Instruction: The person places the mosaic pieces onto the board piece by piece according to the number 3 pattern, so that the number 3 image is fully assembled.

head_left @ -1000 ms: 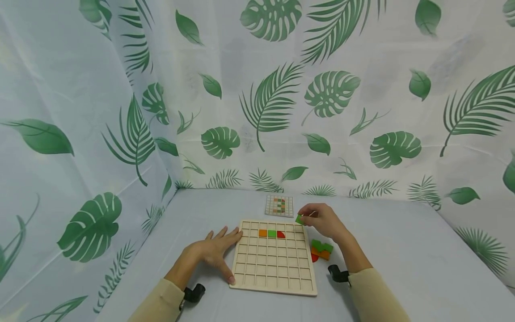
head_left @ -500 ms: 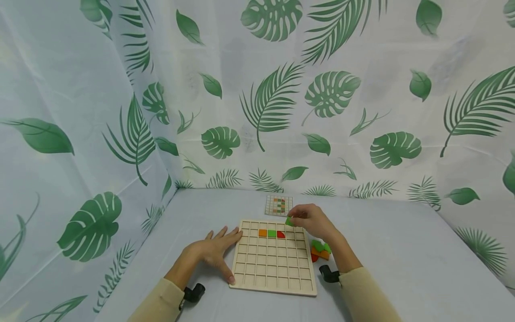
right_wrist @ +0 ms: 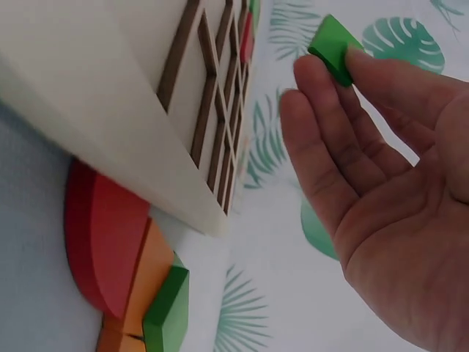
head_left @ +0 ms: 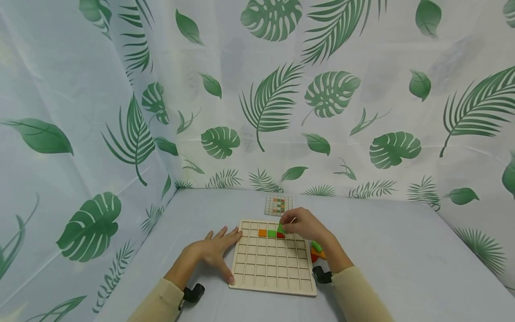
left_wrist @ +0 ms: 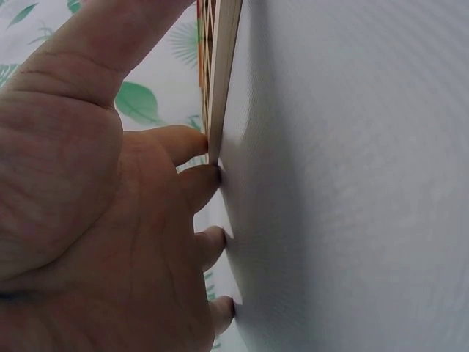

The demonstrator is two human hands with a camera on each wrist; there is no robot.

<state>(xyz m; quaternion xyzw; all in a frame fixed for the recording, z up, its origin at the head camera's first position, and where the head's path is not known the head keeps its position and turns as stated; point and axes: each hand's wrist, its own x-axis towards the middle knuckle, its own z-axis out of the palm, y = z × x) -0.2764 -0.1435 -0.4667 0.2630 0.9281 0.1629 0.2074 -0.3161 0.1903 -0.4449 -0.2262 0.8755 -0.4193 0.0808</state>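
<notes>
A wooden grid board (head_left: 271,264) lies on the table. In its second row from the far edge sit an orange square tile (head_left: 263,233), a green square tile (head_left: 272,233) and a red rounded tile (head_left: 280,235). My right hand (head_left: 306,225) pinches a green tile (right_wrist: 335,48) between thumb and fingers, over the red tile, which it partly covers in the head view. My left hand (head_left: 214,251) is spread at the board's left side, its thumb at the near left corner and fingertips against the edge and table.
A small pattern card (head_left: 273,205) printed with a coloured grid lies behind the board. Right of the board is a loose pile with a red piece (right_wrist: 102,238), an orange piece (right_wrist: 149,275) and a green piece (right_wrist: 167,312), partly behind the right forearm. Leaf-print curtains stand behind and left.
My right hand has moved left with the green tile, from the board's far right corner to over the red tile. The left hand and the board stay put.
</notes>
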